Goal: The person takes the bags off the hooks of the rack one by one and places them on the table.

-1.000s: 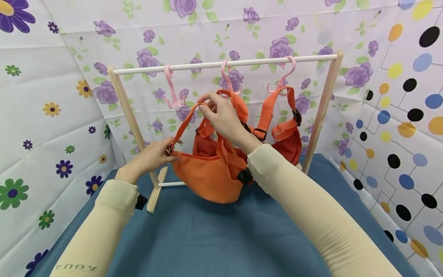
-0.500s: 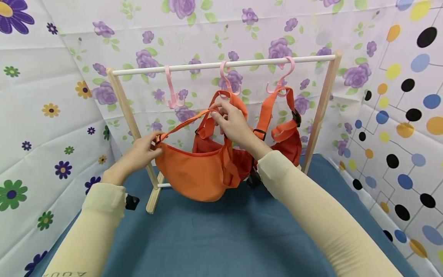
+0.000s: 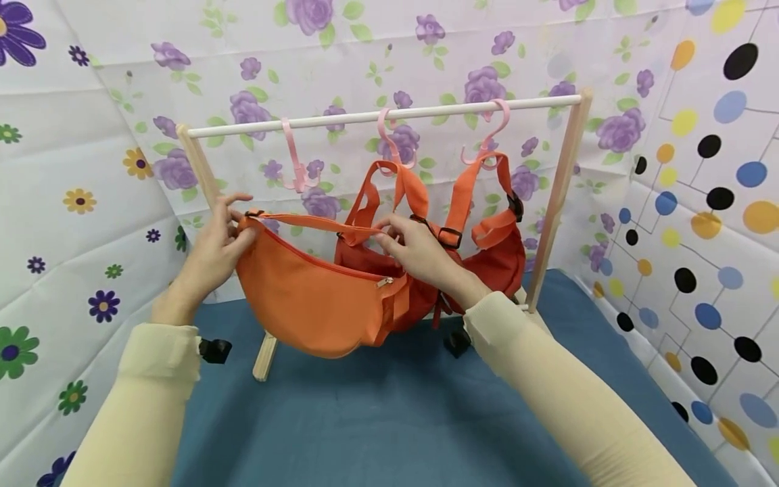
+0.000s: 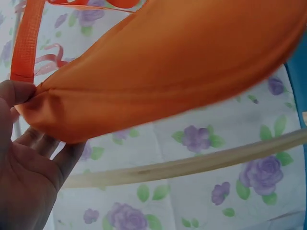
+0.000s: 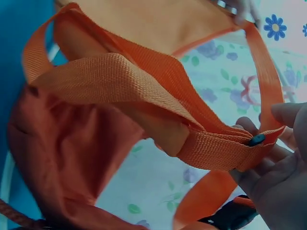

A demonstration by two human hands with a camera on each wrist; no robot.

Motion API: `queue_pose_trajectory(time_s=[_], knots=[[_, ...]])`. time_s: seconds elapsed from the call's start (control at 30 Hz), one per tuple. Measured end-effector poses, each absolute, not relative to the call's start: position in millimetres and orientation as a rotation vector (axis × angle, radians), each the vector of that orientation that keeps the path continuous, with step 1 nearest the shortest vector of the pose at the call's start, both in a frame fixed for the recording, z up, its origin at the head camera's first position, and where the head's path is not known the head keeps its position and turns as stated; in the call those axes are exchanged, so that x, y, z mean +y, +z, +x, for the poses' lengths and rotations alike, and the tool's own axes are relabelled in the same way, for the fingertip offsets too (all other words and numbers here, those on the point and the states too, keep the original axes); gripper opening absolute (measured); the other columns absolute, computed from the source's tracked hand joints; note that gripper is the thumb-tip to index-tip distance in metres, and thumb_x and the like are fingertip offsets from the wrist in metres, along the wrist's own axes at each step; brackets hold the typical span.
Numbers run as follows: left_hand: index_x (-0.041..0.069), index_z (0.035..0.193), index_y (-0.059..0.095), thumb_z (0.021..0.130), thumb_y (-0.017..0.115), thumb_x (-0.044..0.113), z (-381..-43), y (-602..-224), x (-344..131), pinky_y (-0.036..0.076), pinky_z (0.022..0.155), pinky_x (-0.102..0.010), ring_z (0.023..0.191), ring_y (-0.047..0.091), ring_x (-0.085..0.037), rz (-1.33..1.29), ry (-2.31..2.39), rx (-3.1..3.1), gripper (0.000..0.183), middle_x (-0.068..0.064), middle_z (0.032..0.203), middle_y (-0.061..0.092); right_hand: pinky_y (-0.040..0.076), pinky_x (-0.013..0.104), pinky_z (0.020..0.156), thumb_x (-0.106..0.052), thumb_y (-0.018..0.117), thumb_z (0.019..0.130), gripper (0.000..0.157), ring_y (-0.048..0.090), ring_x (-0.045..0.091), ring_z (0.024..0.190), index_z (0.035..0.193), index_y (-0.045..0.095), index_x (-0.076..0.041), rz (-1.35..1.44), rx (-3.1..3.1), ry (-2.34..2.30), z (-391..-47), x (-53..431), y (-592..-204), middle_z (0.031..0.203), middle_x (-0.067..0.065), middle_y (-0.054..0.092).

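Observation:
An orange waist bag (image 3: pixel 310 297) with a zipped top edge is held up in front of the rack. My left hand (image 3: pixel 213 247) pinches its left corner, where the strap joins; the thumb and fingers show around that corner in the left wrist view. My right hand (image 3: pixel 420 253) holds the orange strap (image 3: pixel 316 222), which runs nearly level between both hands. Close up in the right wrist view, the folded webbing (image 5: pixel 211 148) passes between thumb and fingers, beside a small dark fitting (image 5: pixel 257 140). The bag's right end overlaps a red-orange bag (image 3: pixel 420 308) behind.
A wooden rack with a white rail (image 3: pixel 341 120) stands on the blue cloth (image 3: pixel 389 419). From its middle pink hook (image 3: pixel 389 138) and right pink hook (image 3: pixel 496 128) hang red-orange bags (image 3: pixel 502 264) by their straps. A third pink hook (image 3: pixel 298 176) hangs bare at left.
My left hand has moved left and up with the bag's corner. My right hand has come down and slightly right, so the strap went from a raised loop to nearly level.

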State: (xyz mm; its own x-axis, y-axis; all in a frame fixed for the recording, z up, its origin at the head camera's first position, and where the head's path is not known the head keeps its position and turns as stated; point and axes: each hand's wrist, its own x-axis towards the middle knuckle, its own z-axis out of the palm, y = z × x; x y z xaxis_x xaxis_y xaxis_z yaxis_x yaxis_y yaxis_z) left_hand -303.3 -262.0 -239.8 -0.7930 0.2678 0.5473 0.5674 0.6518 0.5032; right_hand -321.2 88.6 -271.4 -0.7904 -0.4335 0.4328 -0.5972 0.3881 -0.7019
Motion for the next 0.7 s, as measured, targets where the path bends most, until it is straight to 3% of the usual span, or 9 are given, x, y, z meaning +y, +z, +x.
queue_pose_trajectory(time_s=[0.1, 0.2, 0.3, 0.37, 0.47, 0.6, 0.7], knots=[[0.018, 0.152, 0.035, 0.111, 0.049, 0.020, -300, -234, -260, 0.044, 0.066, -0.021, 0.077, 0.058, -0.012, -0.638, -0.952, -2.378, 0.044, -0.013, 0.113, 0.051, 0.049, 0.034, 0.061, -0.026, 0.058, 0.109, 0.022, 0.058, 0.029, 0.067, 0.125, 0.066, -0.014, 0.935, -2.522, 1.336, -318, 89, -280, 0.092, 0.010, 0.064], [0.017, 0.147, 0.043, 0.111, 0.052, 0.021, -295, -228, -256, 0.045, 0.076, -0.017, 0.088, 0.059, -0.006, -0.631, -0.952, -2.357, 0.037, -0.013, 0.123, 0.056, 0.051, 0.033, 0.068, -0.022, 0.060, 0.108, 0.023, 0.062, 0.028, 0.076, 0.128, 0.065, -0.013, 0.961, -2.584, 1.336, -317, 91, -291, 0.100, 0.013, 0.068], [0.017, 0.143, 0.050, 0.110, 0.053, 0.023, -290, -222, -250, 0.044, 0.083, -0.016, 0.096, 0.057, -0.008, -0.619, -0.961, -2.360, 0.033, -0.010, 0.130, 0.060, 0.048, 0.032, 0.069, -0.017, 0.062, 0.107, 0.025, 0.062, 0.029, 0.080, 0.130, 0.066, -0.010, 1.001, -2.632, 1.352, -316, 93, -302, 0.101, 0.014, 0.071], [0.016, 0.141, 0.053, 0.110, 0.054, 0.022, -288, -219, -247, 0.045, 0.087, -0.017, 0.098, 0.056, -0.009, -0.616, -0.965, -2.357, 0.031, -0.008, 0.132, 0.060, 0.047, 0.030, 0.066, -0.014, 0.063, 0.106, 0.026, 0.061, 0.025, 0.073, 0.130, 0.066, -0.007, 1.011, -2.660, 1.360, -317, 92, -309, 0.098, 0.014, 0.072], [0.015, 0.139, 0.056, 0.110, 0.054, 0.021, -285, -215, -243, 0.043, 0.090, -0.018, 0.098, 0.055, -0.010, -0.633, -0.953, -2.340, 0.029, -0.007, 0.131, 0.061, 0.045, 0.028, 0.065, -0.010, 0.066, 0.103, 0.020, 0.058, 0.019, 0.071, 0.122, 0.069, -0.003, 1.015, -2.691, 1.309, -317, 89, -319, 0.106, 0.010, 0.072], [0.012, 0.137, 0.058, 0.110, 0.053, 0.017, -283, -211, -237, 0.041, 0.089, -0.020, 0.096, 0.056, -0.012, -0.673, -0.945, -2.299, 0.028, -0.007, 0.130, 0.062, 0.052, 0.029, 0.076, -0.003, 0.069, 0.099, 0.023, 0.064, 0.015, 0.081, 0.122, 0.069, -0.002, 1.009, -2.706, 1.305, -315, 82, -327, 0.110, 0.009, 0.072], [0.010, 0.137, 0.057, 0.111, 0.051, 0.017, -282, -208, -234, 0.041, 0.088, -0.020, 0.098, 0.057, -0.010, -0.662, -0.970, -2.278, 0.028, -0.006, 0.129, 0.061, 0.055, 0.030, 0.081, -0.002, 0.071, 0.097, 0.031, 0.068, 0.016, 0.084, 0.128, 0.067, -0.002, 0.997, -2.690, 1.349, -313, 79, -334, 0.100, 0.008, 0.073]])
